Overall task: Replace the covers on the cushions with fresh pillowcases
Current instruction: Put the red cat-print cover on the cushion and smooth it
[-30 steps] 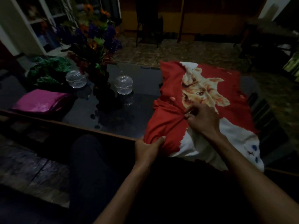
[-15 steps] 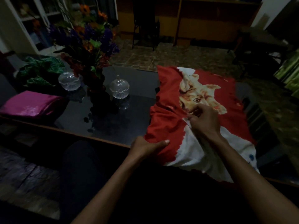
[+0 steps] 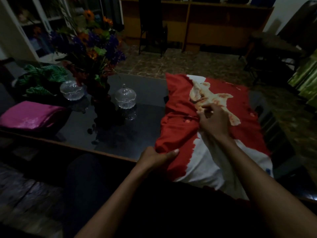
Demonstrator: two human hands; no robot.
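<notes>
the red cushion (image 3: 180,109) lies on the dark surface (image 3: 145,93). the left hand (image 3: 154,158) grips its near corner; the right hand (image 3: 214,119) pinches bunched fabric at its middle.

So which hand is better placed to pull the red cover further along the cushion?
Probably the right hand: it pinches the bunched red cover mid-cushion. The left hand only grips the near corner, anchoring it.

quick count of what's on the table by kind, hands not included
Cushion in red cat-print cover: 1
Glass lidded dishes: 2
Flower vase: 1
Folded magenta cloth: 1
Green leaf-print cloth: 1
Total: 6
</notes>
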